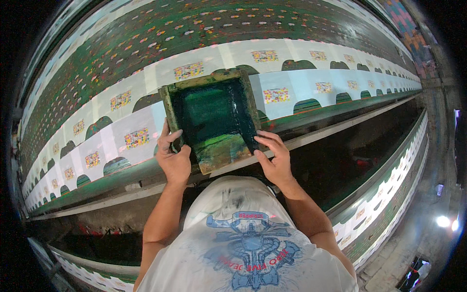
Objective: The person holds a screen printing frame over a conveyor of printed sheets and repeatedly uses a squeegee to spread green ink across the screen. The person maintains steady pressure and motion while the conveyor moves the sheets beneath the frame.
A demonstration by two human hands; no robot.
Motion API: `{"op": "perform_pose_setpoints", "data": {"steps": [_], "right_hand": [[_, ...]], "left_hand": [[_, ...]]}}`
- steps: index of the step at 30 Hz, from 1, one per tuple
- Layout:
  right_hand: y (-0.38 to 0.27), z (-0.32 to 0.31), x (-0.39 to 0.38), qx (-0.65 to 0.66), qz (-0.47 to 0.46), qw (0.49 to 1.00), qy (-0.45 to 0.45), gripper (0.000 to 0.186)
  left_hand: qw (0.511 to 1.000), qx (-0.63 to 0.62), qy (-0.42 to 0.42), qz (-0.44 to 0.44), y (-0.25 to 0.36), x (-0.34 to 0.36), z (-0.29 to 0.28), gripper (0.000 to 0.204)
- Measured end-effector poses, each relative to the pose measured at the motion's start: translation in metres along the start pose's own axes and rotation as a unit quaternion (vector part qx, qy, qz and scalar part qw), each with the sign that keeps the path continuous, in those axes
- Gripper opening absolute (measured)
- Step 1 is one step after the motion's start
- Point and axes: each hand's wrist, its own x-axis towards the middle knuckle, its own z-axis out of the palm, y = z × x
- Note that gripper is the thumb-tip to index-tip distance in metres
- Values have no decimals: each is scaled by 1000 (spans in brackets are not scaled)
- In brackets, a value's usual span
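Note:
A wooden screen-printing frame (209,79) with a dark green, wet-looking mesh lies tilted over the near row of cut cloth pieces. My left hand (174,158) grips its left side near the lower corner, thumb and fingers on the wood. On the opposite side, my right hand (275,158) has its fingers and thumb closed on the lower right edge. Beside the frame is a pale blue cloth piece (294,78) bearing a small multicoloured print (276,95). Any cloth directly beneath the frame is hidden.
A long green printing table (301,114) stretches across, carrying two rows of cloth pieces with curved cut-outs. Its far part (194,24) has rows of small coloured marks. A pale rail (335,127) follows the near edge. Behind me on the right stands another table (374,214) with cloth pieces.

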Motion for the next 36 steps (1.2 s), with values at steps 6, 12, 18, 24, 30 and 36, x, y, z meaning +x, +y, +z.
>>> {"op": "perform_pose_setpoints", "data": {"steps": [6,12,18,24,30,36], "right_hand": [[57,-66,0,61,8,998,31,38],[116,-146,9,57,0,998,29,38],[147,-190,11,89,-33,995,-8,34],[150,-196,16,45,-87,995,-18,37],[131,-196,26,-35,-162,986,-13,34],[103,-196,41,-109,-225,958,-141,37]], "left_hand": [[998,10,-21,50,11,-7,89,45],[997,-71,-21,9,-6,-22,192,46],[993,-113,4,-43,-7,-34,226,51],[987,-142,4,-75,-7,-36,223,46],[987,-133,10,-92,-5,-36,227,43],[985,-153,13,-75,-16,-38,232,40]]}}
